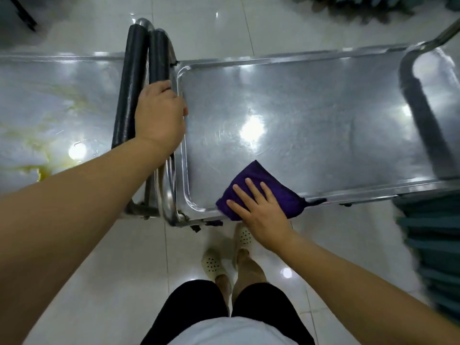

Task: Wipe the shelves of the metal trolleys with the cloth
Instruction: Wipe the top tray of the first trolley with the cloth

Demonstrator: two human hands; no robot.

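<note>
My right hand [258, 210] presses the purple cloth [261, 190] flat at the shelf [298, 120] edge; my left hand [159, 115] grips the handle [159, 58]. Overshooting could drop the cloth.

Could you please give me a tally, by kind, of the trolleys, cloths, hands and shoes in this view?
Metal trolleys: 2
Purple cloth: 1
Hands: 2 (left hand, right hand)
Shoes: 2
Total: 7

steel trolley shelf [298, 100], purple cloth [263, 188] at near edge
</note>
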